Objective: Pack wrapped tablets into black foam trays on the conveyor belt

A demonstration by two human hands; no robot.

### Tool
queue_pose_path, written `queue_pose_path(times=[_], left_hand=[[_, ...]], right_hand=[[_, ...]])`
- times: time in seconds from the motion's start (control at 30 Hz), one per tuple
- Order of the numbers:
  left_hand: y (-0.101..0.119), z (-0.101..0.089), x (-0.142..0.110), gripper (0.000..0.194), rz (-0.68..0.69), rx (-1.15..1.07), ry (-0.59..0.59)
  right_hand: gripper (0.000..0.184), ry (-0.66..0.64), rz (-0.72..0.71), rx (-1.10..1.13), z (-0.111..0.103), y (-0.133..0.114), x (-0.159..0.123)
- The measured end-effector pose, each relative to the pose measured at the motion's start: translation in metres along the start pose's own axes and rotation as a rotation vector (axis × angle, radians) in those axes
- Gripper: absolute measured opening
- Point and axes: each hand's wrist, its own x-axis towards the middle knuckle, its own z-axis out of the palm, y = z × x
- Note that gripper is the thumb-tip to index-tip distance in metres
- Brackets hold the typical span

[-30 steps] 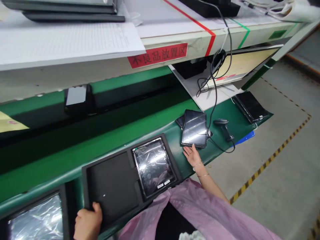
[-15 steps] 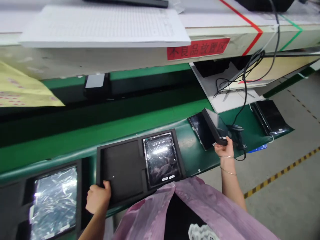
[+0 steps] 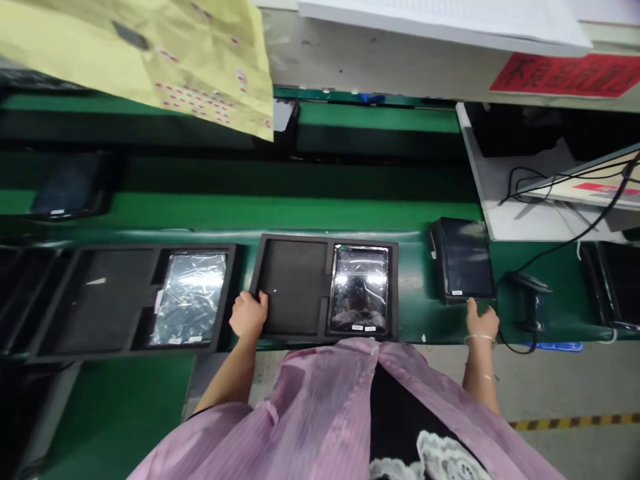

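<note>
My left hand [image 3: 249, 315] is closed on the left edge of a black foam tray [image 3: 293, 333]. The tray's left compartment holds only a tiny white speck. In its right one lies a film-covered tablet screen [image 3: 359, 290] with white labels along the bottom. To the right, my right hand [image 3: 482, 320] is at the front edge of a black-framed tablet screen [image 3: 467, 257], thumb against the edge and other fingers curled. That screen lies flat, with dark edges of a piece below showing at its left.
Another foam tray [image 3: 95, 300] with a film-wrapped screen [image 3: 193, 293] lies left. A black scanner-like device [image 3: 531, 300] with a cable stands right, near more dark screens [image 3: 620, 280]. Behind runs a green conveyor [image 3: 300, 210]. Yellow paper [image 3: 215, 67] hangs from the shelf above.
My right hand has lowered the tilted black-framed screen flat onto the dark screen beside the tray. My left hand stays on the foam tray's edge. The view has swung left.
</note>
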Motion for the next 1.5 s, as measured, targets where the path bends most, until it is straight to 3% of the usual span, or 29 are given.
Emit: queue_pose_path(times=[0.07, 0.13, 0.23, 0.33, 0.47, 0.53, 0.63, 0.73, 0.87, 0.97, 1.07, 1.2, 1.23, 1.3, 1.37, 1.4, 1.43, 1.5], left_hand=[[-0.002, 0.0, -0.001, 0.044, 0.009, -0.013, -0.002], [-0.003, 0.0, -0.003, 0.043, 0.025, -0.029, 0.003], [-0.004, 0.0, -0.005, 0.042, 0.039, -0.054, 0.022], [-0.007, 0.002, -0.005, 0.038, 0.046, -0.098, 0.031], [-0.018, 0.007, -0.002, 0.033, 0.039, -0.217, 0.065], [-0.026, 0.008, -0.003, 0.033, -0.002, -0.285, 0.116], [-0.042, 0.009, -0.008, 0.038, -0.172, -0.326, 0.207], [-0.064, 0.007, -0.008, 0.042, -0.238, -0.31, 0.197], [-0.092, -0.002, 0.01, 0.024, -0.015, -0.291, 0.034], [-0.096, -0.017, 0.024, 0.017, 0.101, -0.295, -0.054], [-0.074, -0.042, 0.017, 0.023, 0.193, -0.318, -0.078], [-0.015, -0.077, -0.03, 0.033, 0.387, -0.421, -0.122], [-0.001, -0.083, -0.043, 0.035, 0.468, -0.476, -0.17], [0.022, -0.086, -0.064, 0.037, 0.76, -0.586, -0.337], [0.031, -0.082, -0.073, 0.032, 1.033, -0.648, -0.462], [0.03, -0.078, -0.072, 0.028, 1.108, -0.643, -0.464], [0.025, -0.073, -0.067, 0.024, 1.125, -0.619, -0.429], [0.007, -0.063, -0.046, 0.024, 1.006, -0.539, -0.277]], right_hand=[[0.05, -0.034, -0.052, -0.15, 0.0, 0.008, -0.011], [0.047, -0.185, -0.118, -0.227, 0.011, 0.014, -0.026], [0.046, -0.44, -0.238, -0.305, 0.048, 0.018, -0.053], [0.049, -0.576, -0.326, -0.41, 0.092, 0.015, -0.084], [0.05, -0.497, -0.39, -0.618, 0.123, 0.004, -0.115], [0.051, -0.443, -0.391, -0.711, 0.125, -0.001, -0.124], [0.049, -0.392, -0.403, -0.801, 0.123, -0.006, -0.132], [0.049, -0.339, -0.419, -0.851, 0.121, -0.009, -0.138], [0.049, -0.267, -0.434, -0.867, 0.123, -0.002, -0.137], [0.05, -0.222, -0.443, -0.831, 0.126, 0.01, -0.13], [0.051, -0.224, -0.425, -0.808, 0.128, 0.018, -0.124], [0.05, -0.217, -0.4, -0.8, 0.128, 0.016, -0.126], [0.049, -0.209, -0.394, -0.795, 0.128, 0.014, -0.128], [0.048, -0.191, -0.388, -0.783, 0.129, 0.011, -0.132], [0.046, -0.17, -0.387, -0.763, 0.129, 0.011, -0.135], [0.046, -0.16, -0.387, -0.751, 0.13, 0.011, -0.136], [0.045, -0.149, -0.387, -0.739, 0.13, 0.012, -0.136], [0.045, -0.125, -0.384, -0.715, 0.131, 0.013, -0.137]])
